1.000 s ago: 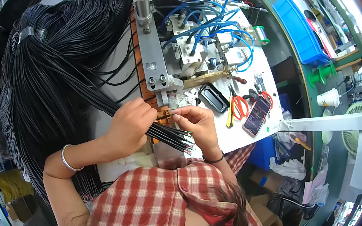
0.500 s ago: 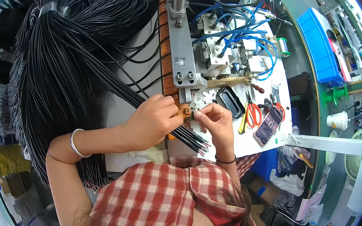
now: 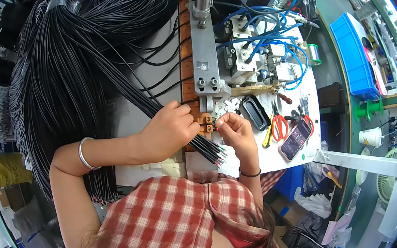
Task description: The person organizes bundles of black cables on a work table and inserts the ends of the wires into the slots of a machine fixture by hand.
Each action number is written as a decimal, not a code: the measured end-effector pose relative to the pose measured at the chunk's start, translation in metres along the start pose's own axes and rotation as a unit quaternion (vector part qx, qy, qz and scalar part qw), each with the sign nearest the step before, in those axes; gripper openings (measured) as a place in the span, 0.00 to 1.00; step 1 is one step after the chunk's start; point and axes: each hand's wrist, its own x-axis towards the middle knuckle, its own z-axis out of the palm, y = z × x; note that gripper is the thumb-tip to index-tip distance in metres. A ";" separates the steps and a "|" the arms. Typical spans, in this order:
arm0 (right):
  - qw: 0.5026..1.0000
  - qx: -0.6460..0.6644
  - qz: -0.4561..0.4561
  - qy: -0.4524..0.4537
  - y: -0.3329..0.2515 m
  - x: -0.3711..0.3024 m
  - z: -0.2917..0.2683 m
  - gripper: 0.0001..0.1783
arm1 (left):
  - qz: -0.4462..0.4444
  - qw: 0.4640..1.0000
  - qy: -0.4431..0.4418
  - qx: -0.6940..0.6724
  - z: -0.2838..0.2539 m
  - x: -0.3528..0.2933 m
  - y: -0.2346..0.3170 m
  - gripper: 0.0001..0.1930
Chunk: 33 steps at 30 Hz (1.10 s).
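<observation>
My left hand (image 3: 172, 128) is closed over a bundle of thin black cables (image 3: 135, 97). Their cut ends (image 3: 214, 154), with coloured wire tips, stick out past the hand toward my body. Just right of its knuckles sits a small copper-coloured clamp block (image 3: 205, 123) on the orange strip. My right hand (image 3: 239, 135) pinches thumb and forefinger together at the block's right side, on what looks like a cable end (image 3: 217, 127) with a bit of red. The fingertips hide most of it.
A metal press arm (image 3: 206, 50) stands beyond my hands, with blue air hoses (image 3: 268, 42) to its right. A black tray (image 3: 254, 112), red-handled scissors (image 3: 279, 129) and a phone (image 3: 295, 140) lie rightward. A huge tied cable bundle (image 3: 61, 72) fills the left.
The view has shifted slightly. More of the copper block shows between my hands, and my right fingertips sit a little farther right. Both hands stay closed.
</observation>
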 end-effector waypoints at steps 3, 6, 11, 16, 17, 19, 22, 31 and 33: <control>0.999 0.022 -0.027 0.023 -0.008 -0.005 0.007 0.05 | 0.004 1.000 0.001 0.005 -0.002 0.001 0.000 0.05; 1.000 0.015 -0.020 0.006 -0.009 -0.001 0.003 0.05 | -0.013 0.999 0.011 0.028 -0.012 0.003 0.002 0.04; 0.999 -0.025 0.020 -0.034 -0.007 0.004 -0.005 0.05 | -0.019 1.000 -0.003 -0.020 0.000 -0.001 0.001 0.07; 0.987 -0.088 -0.117 0.073 0.003 0.003 0.004 0.02 | 0.006 1.000 0.016 0.013 -0.001 0.001 -0.001 0.07; 0.986 -0.088 -0.118 0.072 0.001 0.000 0.006 0.02 | -0.012 1.000 0.013 0.013 -0.003 0.001 0.000 0.07; 0.991 -0.026 -0.115 0.063 -0.009 -0.009 0.008 0.04 | -0.030 0.999 0.011 0.013 -0.006 0.002 0.001 0.08; 0.992 0.004 -0.108 0.059 -0.011 -0.012 0.006 0.05 | -0.050 0.998 -0.019 -0.028 -0.009 0.001 0.003 0.12; 0.990 0.032 -0.095 0.098 -0.010 -0.014 0.014 0.03 | -0.054 0.996 0.018 -0.072 -0.007 0.002 0.003 0.13; 0.990 0.033 -0.092 0.098 -0.009 -0.013 0.014 0.02 | -0.060 0.996 0.006 -0.062 -0.008 0.002 0.003 0.11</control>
